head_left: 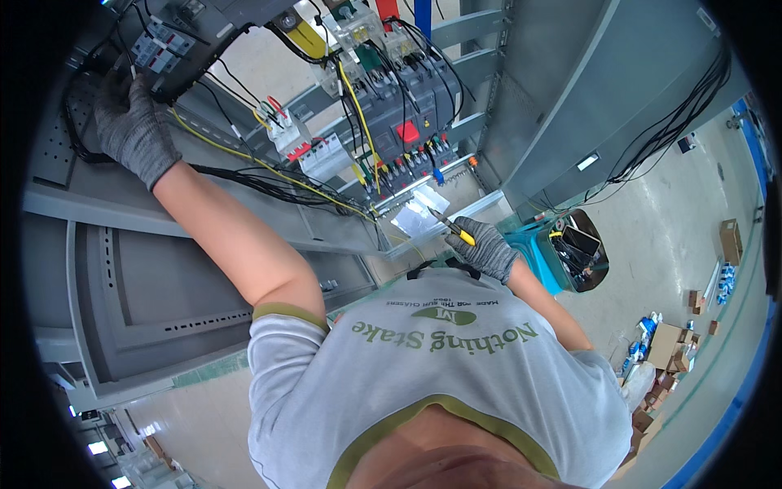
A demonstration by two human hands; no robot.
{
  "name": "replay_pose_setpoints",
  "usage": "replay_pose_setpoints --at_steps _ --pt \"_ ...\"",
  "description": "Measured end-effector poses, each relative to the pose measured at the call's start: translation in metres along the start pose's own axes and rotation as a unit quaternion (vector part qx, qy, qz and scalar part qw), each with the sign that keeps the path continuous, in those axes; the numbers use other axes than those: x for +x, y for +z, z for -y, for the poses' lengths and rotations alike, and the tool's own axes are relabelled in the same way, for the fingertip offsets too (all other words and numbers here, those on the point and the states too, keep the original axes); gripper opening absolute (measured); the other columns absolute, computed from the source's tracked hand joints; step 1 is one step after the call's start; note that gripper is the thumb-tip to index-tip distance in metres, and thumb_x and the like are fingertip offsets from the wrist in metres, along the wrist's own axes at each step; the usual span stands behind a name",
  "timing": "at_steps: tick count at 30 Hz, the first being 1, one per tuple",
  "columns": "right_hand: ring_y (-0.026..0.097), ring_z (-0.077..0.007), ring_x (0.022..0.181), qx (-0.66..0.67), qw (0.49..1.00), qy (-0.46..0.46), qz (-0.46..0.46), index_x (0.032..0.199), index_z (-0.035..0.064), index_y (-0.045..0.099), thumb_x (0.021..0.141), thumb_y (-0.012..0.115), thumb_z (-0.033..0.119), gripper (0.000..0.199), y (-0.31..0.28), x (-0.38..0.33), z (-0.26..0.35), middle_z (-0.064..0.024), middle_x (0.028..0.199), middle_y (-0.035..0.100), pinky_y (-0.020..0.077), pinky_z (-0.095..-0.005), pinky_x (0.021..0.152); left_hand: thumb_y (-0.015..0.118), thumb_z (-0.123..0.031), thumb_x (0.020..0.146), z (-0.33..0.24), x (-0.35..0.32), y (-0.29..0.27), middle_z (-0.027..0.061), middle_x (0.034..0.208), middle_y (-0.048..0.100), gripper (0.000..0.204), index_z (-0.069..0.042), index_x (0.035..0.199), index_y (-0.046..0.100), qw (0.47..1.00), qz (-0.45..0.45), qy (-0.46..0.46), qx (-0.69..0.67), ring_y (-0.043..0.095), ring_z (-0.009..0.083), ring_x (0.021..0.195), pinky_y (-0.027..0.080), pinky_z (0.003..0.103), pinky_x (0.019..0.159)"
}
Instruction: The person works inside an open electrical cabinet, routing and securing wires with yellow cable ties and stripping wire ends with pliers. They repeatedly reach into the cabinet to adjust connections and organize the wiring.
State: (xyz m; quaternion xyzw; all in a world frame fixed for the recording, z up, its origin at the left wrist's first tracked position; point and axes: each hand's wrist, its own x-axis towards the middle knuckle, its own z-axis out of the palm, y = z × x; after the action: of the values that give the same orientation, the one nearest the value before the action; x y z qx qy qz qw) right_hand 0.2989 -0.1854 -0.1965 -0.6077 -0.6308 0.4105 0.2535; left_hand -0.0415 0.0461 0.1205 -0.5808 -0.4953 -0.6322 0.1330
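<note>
My left hand [137,134], in a grey knit glove, reaches into the upper left of the metal cabinet. Its fingers are closed around a thin black wire with a white marker sleeve [133,72], beside a small breaker block [160,47]; the fingertips are partly hidden among dark cables. Low in front of my chest, my right hand [486,248], gloved alike, grips pliers with a yellow handle [465,236]. Their dark tip points up and left, apart from the wiring. Only one side of the handle shows.
A large grey breaker [399,110] and a white breaker with red parts [287,132] sit inside the cabinet. Black cable bundles [269,186] cross below. An open cabinet door [603,106] stands right, above a teal stool [533,257] and a tool bin [593,273]. Cardboard boxes [666,346] lie on the floor.
</note>
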Motion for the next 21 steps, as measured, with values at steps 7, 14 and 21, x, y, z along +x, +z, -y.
replay_pose_setpoints --at_steps 7,14,21 --pt "0.061 -0.0419 0.090 0.039 0.998 -0.033 0.027 0.113 -0.0014 0.058 0.086 0.065 0.034 0.045 -0.017 -0.008 -0.006 -0.0258 0.097 0.064 0.0498 -0.0426 0.078 0.072 -0.011 0.080 -0.042 -0.046 -0.004 0.0129 0.112 0.064 0.039 -0.001 0.116 0.059 0.991 -0.093 0.096 0.021 0.061 0.0206 0.103 0.048 0.031 0.091" --pt "0.062 -0.0399 0.085 0.038 0.996 -0.019 0.072 0.112 0.0006 0.058 0.086 0.065 0.026 0.038 -0.067 -0.036 -0.036 -0.0244 0.096 0.064 0.0496 -0.0402 0.076 0.063 -0.006 0.083 -0.105 -0.219 0.039 0.0071 0.107 0.062 0.030 -0.006 0.113 0.059 0.911 0.386 0.029 -0.140 0.059 0.0183 0.101 0.045 0.030 0.090" --pt "0.053 -0.0137 0.071 0.288 0.954 0.040 0.075 0.104 0.0016 0.059 0.091 0.061 0.023 0.025 -0.074 -0.024 -0.092 -0.0059 0.081 0.059 0.0464 -0.0290 0.067 0.058 -0.001 0.086 -0.071 -0.333 0.115 0.0114 0.112 0.060 0.038 -0.002 0.123 0.051 0.918 0.209 -0.223 -0.252 0.056 0.0186 0.107 0.044 0.031 0.094"
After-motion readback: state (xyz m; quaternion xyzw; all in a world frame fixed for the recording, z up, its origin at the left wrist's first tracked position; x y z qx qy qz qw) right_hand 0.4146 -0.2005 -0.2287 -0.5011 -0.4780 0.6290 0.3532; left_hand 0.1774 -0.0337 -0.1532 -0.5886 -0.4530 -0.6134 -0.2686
